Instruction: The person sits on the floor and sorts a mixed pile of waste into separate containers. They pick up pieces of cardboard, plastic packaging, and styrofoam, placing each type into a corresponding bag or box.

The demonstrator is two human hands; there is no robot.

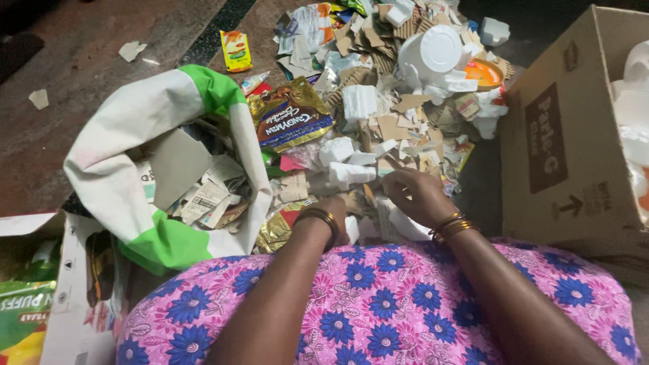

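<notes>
1. Scrap pile [378, 101]: mixed cardboard bits, white foam pcs, torn paper, wrappers; spread on floor directly ahead of the knees, betw. sack and carton
2. Sorting progress, judged: sack [135, 176] (white w/ green band) part-filled w/ paper and card scraps; carton [568, 135] at right seen to hold white foam pcs; bulk of pile not yet sorted, so approx. early-to-mid stage
3. Left hand [331, 213]: laid low at near edge of pile, fingers curled down among scraps; whether anything is gripped cannot be told
4. Right hand [416, 192]: fingers bent, tips pressed on cardboard/foam bits; white pc [409, 226] lies under wrist; firm hold not confirmed
5. Surrounds: gold snack wrapper [291, 118], white tub [433, 51], orange dish [483, 73]
</notes>
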